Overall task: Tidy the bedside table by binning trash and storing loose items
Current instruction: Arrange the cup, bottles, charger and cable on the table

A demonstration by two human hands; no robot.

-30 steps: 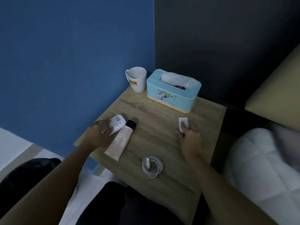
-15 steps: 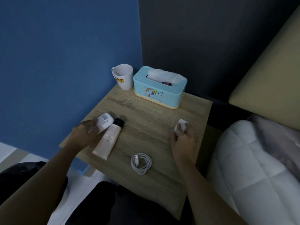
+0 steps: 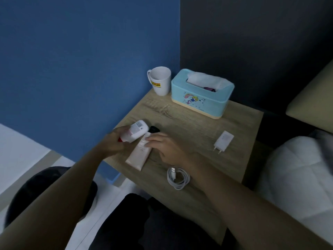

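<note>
A person's left hand (image 3: 115, 141) is closed around a small white bottle (image 3: 137, 131) (barcode label facing up), holding it just above the left edge of a wooden bedside table (image 3: 198, 123). The right hand (image 3: 167, 147) rests with fingers spread and nothing gripped, its fingertips (image 3: 148, 141) touching a pale tube (image 3: 139, 155) that lies flat on the table, black cap (image 3: 154, 129) pointing toward the wall. A coiled white cable (image 3: 178, 175) lies near the front edge, just beside the right wrist. A white charger (image 3: 223, 143) sits alone on the right side, well apart from both hands. At the back stand a white mug (image 3: 161, 80) and, beside it, a light-blue tissue box (image 3: 201, 92) with a tissue sticking out. White bedding (image 3: 297, 174) lies to the right of the table.
</note>
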